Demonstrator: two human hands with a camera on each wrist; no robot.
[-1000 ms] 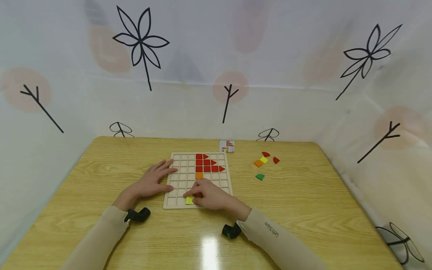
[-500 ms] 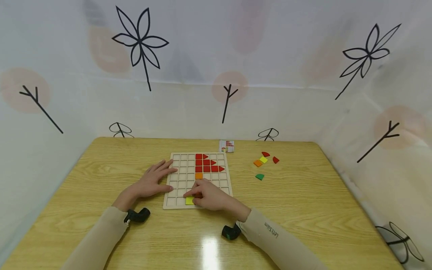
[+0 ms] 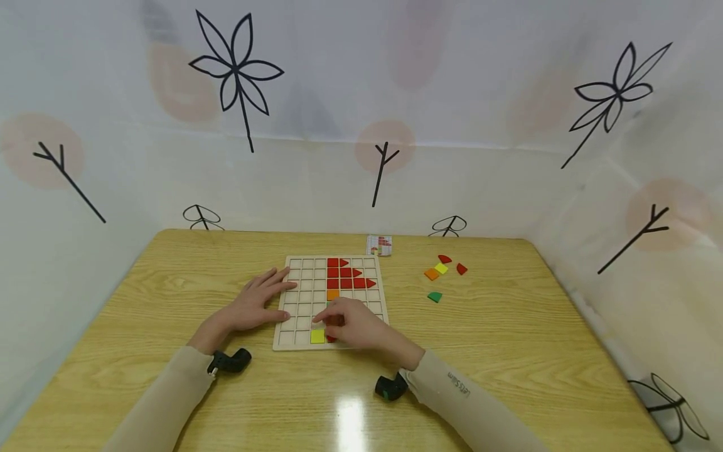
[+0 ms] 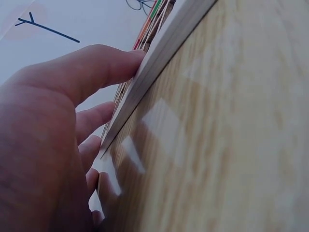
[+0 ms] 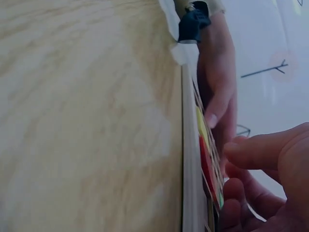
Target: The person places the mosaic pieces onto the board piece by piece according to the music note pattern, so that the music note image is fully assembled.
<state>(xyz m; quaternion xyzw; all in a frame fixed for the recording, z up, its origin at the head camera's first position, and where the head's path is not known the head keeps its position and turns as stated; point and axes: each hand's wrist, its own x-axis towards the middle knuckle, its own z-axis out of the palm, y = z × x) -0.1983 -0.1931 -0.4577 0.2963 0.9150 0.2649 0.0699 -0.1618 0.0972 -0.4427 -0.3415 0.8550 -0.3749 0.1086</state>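
Board: A square wooden board (image 3: pixel 304 284), pale and scored into a grid of shallow cells, lay flat on the bench (image 3: pixel 271 408) beneath both hands.
Left hand: The left hand (image 3: pixel 254 303) steadied the board's left side, its fingers spread and fairly straight.
Right hand: The right hand (image 3: pixel 353 323) hovered low over the near part of the board, index finger and thumb apart, the other fingers bent; nothing showed between the tips, and contact with a piece could not be told.
Set pieces: Flat, smooth red tiles (image 3: pixel 333 284) formed three rows, each tipped with a point, above an orange square (image 3: pixel 333 294); a yellow square (image 3: pixel 317 336) filled a near cell beside a partly hidden red piece (image 3: pixel 331 339).
Loose pieces: Right of the board lay two rounded red wedges (image 3: pixel 462 269), a yellow tile (image 3: pixel 441 269) touching an orange tile (image 3: pixel 432 274), and a green wedge (image 3: pixel 435 297).
Card: A small printed card (image 3: pixel 379 245) sat just beyond the board.
Left wrist view: The board's plain side edge appeared, the thumb tip against it, above glossy, streaked wood grain.
Right wrist view: Yellow and red pieces showed nearly edge-on, close to the curled fingertips.
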